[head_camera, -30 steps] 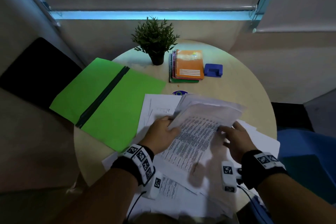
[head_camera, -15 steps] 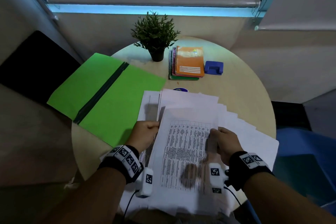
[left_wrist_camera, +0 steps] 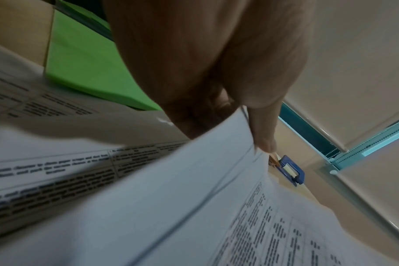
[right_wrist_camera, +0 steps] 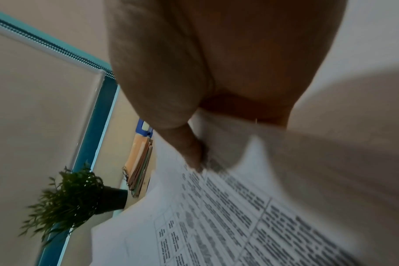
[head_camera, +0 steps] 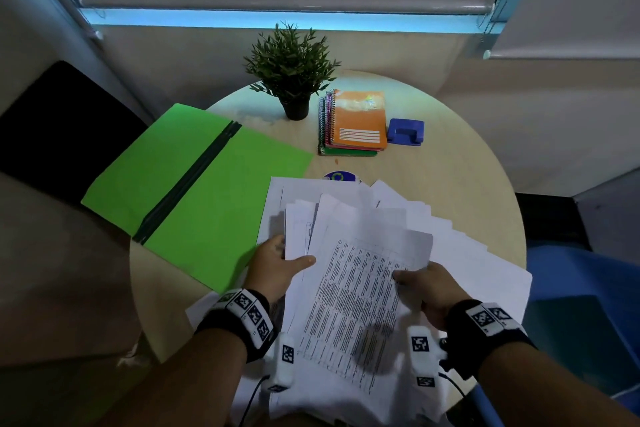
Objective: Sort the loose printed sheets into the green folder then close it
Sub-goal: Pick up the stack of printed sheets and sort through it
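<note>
Round table (head_camera: pixel 450 184) under window blind. Left to right — green folder (head_camera: pixel 221 204) lying open at left, not loaded yet. My left hand (head_camera: pixel 277 267) pinches stack edge, thumb on top. Printed sheets (head_camera: pixel 360 288) fanned, messy. Right hand (head_camera: pixel 426 288) pinches other edge. I'd square stack on table first, both grips loose enough that sheets slide — then carry across to folder.

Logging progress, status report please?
Left hand and right hand grip printed sheets. Green folder open, empty. Nothing blocking.
</note>
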`<act>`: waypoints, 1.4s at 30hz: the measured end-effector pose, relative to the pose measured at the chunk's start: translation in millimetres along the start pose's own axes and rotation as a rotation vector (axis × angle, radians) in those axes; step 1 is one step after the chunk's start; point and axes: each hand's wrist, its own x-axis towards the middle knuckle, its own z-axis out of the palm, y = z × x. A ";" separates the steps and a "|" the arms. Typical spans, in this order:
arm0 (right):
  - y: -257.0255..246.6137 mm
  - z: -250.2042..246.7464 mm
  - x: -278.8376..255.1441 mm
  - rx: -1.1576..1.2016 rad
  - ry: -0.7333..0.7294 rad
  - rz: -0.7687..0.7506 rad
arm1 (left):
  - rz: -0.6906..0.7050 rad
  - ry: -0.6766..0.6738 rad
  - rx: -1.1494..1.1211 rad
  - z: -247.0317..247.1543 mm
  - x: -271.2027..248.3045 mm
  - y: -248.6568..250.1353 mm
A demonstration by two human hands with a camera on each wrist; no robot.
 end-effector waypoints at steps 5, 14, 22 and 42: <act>-3.1 -12.2 6.4 -0.020 0.165 -0.062 | -0.051 0.065 0.141 -5.3 8.4 -3.5; -10.3 -44.0 3.9 0.016 0.196 -0.085 | -0.120 0.105 -0.009 -18.0 17.7 -10.5; -5.6 -33.8 0.5 0.062 0.237 -0.003 | -0.091 -0.086 -0.087 -0.1 10.7 5.0; -38.2 3.7 3.1 0.273 0.151 -0.124 | -0.147 -0.121 -0.352 6.2 -1.3 71.9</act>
